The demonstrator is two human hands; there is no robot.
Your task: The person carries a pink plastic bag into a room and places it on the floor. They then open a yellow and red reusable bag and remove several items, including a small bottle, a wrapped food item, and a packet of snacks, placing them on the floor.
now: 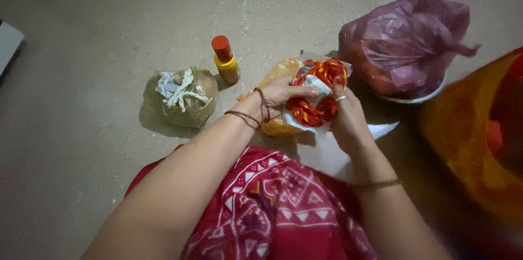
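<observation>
A red and yellow thread coil (318, 92) sits low over the floor (81, 145), just in front of the person's knees, held between both hands. The left hand (283, 95) reaches in from the left, thumb and fingers closed on the coil's near edge beside a small white paper tag. The right hand (348, 118) grips the coil's right side, fingers curled over it, a ring showing. Under the coil lie a white paper (327, 151) and an orange packet (278, 75). To the left stands a small yellow bottle (226, 61) with a red cap, then a clear bag (182, 96) holding white cord. A purple bag (406, 42) sits on a white plate to the right.
</observation>
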